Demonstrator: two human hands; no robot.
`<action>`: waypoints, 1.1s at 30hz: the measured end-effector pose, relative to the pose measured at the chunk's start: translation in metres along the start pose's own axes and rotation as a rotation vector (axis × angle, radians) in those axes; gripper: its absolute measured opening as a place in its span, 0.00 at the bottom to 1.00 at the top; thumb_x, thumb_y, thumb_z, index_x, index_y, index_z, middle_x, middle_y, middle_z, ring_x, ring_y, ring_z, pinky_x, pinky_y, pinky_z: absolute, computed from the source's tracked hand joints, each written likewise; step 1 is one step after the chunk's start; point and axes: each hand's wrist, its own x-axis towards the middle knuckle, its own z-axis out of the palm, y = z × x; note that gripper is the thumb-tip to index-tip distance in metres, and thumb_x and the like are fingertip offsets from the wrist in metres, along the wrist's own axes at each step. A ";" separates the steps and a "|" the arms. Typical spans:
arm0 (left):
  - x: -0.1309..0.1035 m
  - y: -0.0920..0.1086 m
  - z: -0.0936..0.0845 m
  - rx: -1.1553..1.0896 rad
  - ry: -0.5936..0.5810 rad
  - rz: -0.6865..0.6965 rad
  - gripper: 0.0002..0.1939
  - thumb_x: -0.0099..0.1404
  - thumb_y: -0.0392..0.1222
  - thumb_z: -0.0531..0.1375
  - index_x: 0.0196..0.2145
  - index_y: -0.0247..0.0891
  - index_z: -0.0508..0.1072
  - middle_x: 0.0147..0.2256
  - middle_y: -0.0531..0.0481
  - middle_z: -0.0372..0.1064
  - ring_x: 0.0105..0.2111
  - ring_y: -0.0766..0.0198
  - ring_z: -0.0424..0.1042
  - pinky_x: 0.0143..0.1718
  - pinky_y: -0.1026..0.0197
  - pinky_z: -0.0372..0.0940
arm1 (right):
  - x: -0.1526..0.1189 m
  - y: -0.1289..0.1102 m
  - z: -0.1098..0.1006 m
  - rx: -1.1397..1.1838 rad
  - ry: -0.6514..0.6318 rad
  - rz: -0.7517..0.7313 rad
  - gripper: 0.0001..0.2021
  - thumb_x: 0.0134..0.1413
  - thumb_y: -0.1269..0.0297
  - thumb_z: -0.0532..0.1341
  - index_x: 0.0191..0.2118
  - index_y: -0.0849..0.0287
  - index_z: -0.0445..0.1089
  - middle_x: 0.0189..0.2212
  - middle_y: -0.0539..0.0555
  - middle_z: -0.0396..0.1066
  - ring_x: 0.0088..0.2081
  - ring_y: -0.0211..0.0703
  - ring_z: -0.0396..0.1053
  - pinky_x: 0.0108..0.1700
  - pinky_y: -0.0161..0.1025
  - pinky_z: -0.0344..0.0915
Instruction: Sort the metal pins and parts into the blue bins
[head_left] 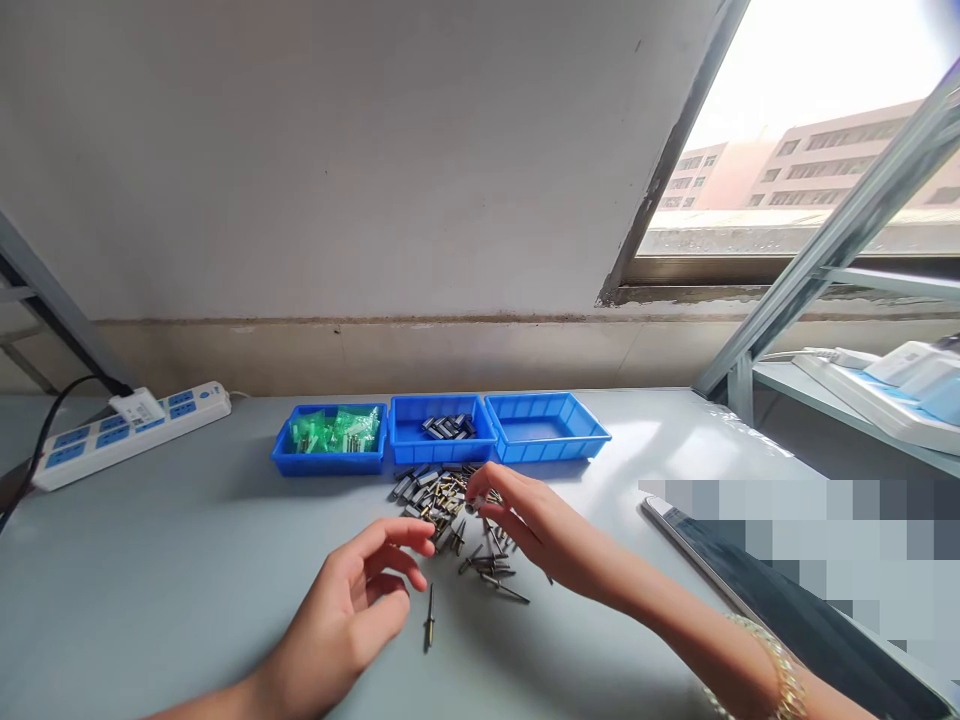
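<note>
My left hand (367, 600) hovers at the near left of a mixed pile of metal parts, fingers curved and apart, nothing in it. Over the pile's right side, the fingertips of my right hand (525, 510) pinch a small metal piece (472, 506), mostly hidden by the fingers. In the pile lie short grey metal cylinders (427, 480) and blind rivets (487, 566) with thin stems. One blind rivet (430, 620) rests alone beside my left hand. Behind the pile, the middle blue bin (442, 451) contains several metal cylinders (450, 428).
The left blue bin (328, 464) contains green-tinted plastic bags (337, 430); nothing shows inside the right blue bin (551, 447). A power strip (135, 435) lies at far left. A dark flat panel (780, 600) and metal shelf frame (817, 250) stand on the right.
</note>
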 end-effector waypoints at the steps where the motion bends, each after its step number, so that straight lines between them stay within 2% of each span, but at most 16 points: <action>1: 0.000 -0.001 0.001 -0.025 -0.019 -0.012 0.21 0.53 0.33 0.58 0.46 0.41 0.72 0.43 0.46 0.68 0.37 0.59 0.66 0.38 0.59 0.62 | -0.002 -0.004 0.000 0.054 0.012 0.010 0.06 0.59 0.74 0.53 0.38 0.56 0.63 0.33 0.51 0.69 0.32 0.38 0.66 0.35 0.36 0.66; 5: 0.000 -0.007 0.003 -0.115 -0.139 -0.080 0.29 0.49 0.32 0.58 0.51 0.42 0.69 0.47 0.45 0.67 0.38 0.59 0.66 0.37 0.58 0.61 | -0.006 -0.016 0.006 0.177 0.089 -0.060 0.02 0.55 0.70 0.59 0.33 0.57 0.68 0.27 0.49 0.68 0.30 0.37 0.65 0.32 0.34 0.64; 8: -0.001 -0.006 0.005 -0.144 -0.245 -0.146 0.32 0.47 0.32 0.58 0.52 0.41 0.68 0.43 0.46 0.69 0.38 0.58 0.66 0.38 0.57 0.60 | -0.010 -0.021 0.015 0.260 0.089 -0.083 0.01 0.52 0.69 0.63 0.32 0.58 0.71 0.26 0.49 0.67 0.29 0.36 0.65 0.31 0.33 0.64; 11: -0.001 0.001 0.008 -0.175 -0.340 -0.193 0.31 0.43 0.29 0.57 0.48 0.40 0.71 0.38 0.49 0.70 0.39 0.57 0.66 0.39 0.57 0.59 | -0.013 -0.024 0.023 0.305 0.063 -0.135 0.02 0.49 0.70 0.66 0.32 0.58 0.72 0.26 0.49 0.66 0.29 0.35 0.65 0.30 0.32 0.64; 14: 0.000 0.008 0.010 -0.242 -0.405 -0.201 0.28 0.39 0.27 0.54 0.40 0.40 0.75 0.38 0.50 0.71 0.40 0.57 0.67 0.39 0.57 0.59 | -0.016 -0.027 0.027 0.261 0.063 -0.205 0.02 0.50 0.69 0.65 0.30 0.58 0.72 0.25 0.49 0.64 0.29 0.36 0.64 0.28 0.31 0.62; 16: 0.000 0.008 0.010 -0.290 -0.381 -0.211 0.28 0.39 0.26 0.54 0.39 0.39 0.74 0.40 0.50 0.71 0.39 0.58 0.68 0.40 0.57 0.59 | -0.016 -0.028 0.026 0.235 0.099 -0.253 0.03 0.52 0.69 0.64 0.29 0.58 0.70 0.25 0.49 0.65 0.28 0.36 0.63 0.28 0.32 0.62; 18: -0.001 0.007 0.010 -0.316 -0.284 -0.198 0.28 0.40 0.26 0.55 0.41 0.39 0.74 0.41 0.48 0.72 0.39 0.58 0.68 0.43 0.55 0.60 | -0.016 -0.028 0.022 0.228 0.147 -0.274 0.03 0.54 0.69 0.62 0.30 0.58 0.69 0.25 0.50 0.67 0.28 0.36 0.64 0.29 0.32 0.63; 20: -0.003 0.006 0.008 -0.296 -0.162 -0.155 0.26 0.44 0.28 0.56 0.43 0.39 0.73 0.43 0.47 0.72 0.41 0.57 0.68 0.46 0.54 0.60 | -0.014 -0.026 0.019 0.225 0.188 -0.236 0.03 0.54 0.70 0.61 0.31 0.58 0.68 0.26 0.50 0.69 0.28 0.36 0.65 0.30 0.33 0.63; 22: -0.005 0.005 0.006 -0.232 -0.093 -0.099 0.24 0.47 0.30 0.57 0.44 0.39 0.73 0.44 0.46 0.71 0.42 0.56 0.68 0.47 0.53 0.60 | -0.012 -0.023 0.017 0.238 0.191 -0.139 0.03 0.52 0.72 0.61 0.32 0.57 0.68 0.26 0.50 0.71 0.28 0.36 0.66 0.31 0.34 0.64; 24: -0.006 0.005 0.005 -0.156 -0.100 -0.045 0.23 0.49 0.30 0.57 0.44 0.40 0.73 0.43 0.46 0.72 0.43 0.55 0.68 0.47 0.53 0.61 | -0.011 -0.020 0.019 0.347 0.154 -0.024 0.03 0.50 0.72 0.61 0.32 0.57 0.69 0.27 0.50 0.73 0.29 0.37 0.68 0.32 0.35 0.66; 26: -0.007 0.005 0.005 -0.093 -0.143 -0.001 0.23 0.49 0.29 0.56 0.44 0.41 0.74 0.44 0.47 0.72 0.44 0.55 0.68 0.48 0.53 0.61 | -0.009 -0.018 0.024 0.585 0.084 0.089 0.02 0.49 0.70 0.63 0.31 0.59 0.68 0.29 0.52 0.74 0.31 0.39 0.70 0.35 0.37 0.68; 29: -0.007 0.003 0.005 -0.034 -0.190 0.081 0.24 0.50 0.28 0.55 0.44 0.42 0.75 0.45 0.48 0.72 0.43 0.56 0.69 0.49 0.54 0.61 | -0.008 -0.018 0.031 0.952 0.000 0.195 0.10 0.45 0.62 0.67 0.29 0.60 0.67 0.29 0.53 0.73 0.32 0.40 0.72 0.35 0.38 0.69; 31: -0.007 0.001 0.004 -0.011 -0.185 0.129 0.23 0.52 0.29 0.55 0.45 0.43 0.75 0.44 0.49 0.72 0.43 0.56 0.70 0.48 0.55 0.62 | -0.006 -0.019 0.030 1.035 -0.031 0.218 0.12 0.45 0.58 0.68 0.30 0.60 0.67 0.29 0.52 0.73 0.31 0.39 0.72 0.33 0.37 0.69; 33: -0.008 0.001 0.002 0.012 -0.154 0.134 0.20 0.55 0.31 0.55 0.44 0.43 0.75 0.43 0.49 0.73 0.43 0.56 0.70 0.47 0.56 0.62 | -0.002 -0.017 0.023 0.951 -0.026 0.210 0.11 0.48 0.58 0.65 0.34 0.60 0.69 0.31 0.54 0.74 0.34 0.40 0.72 0.35 0.38 0.69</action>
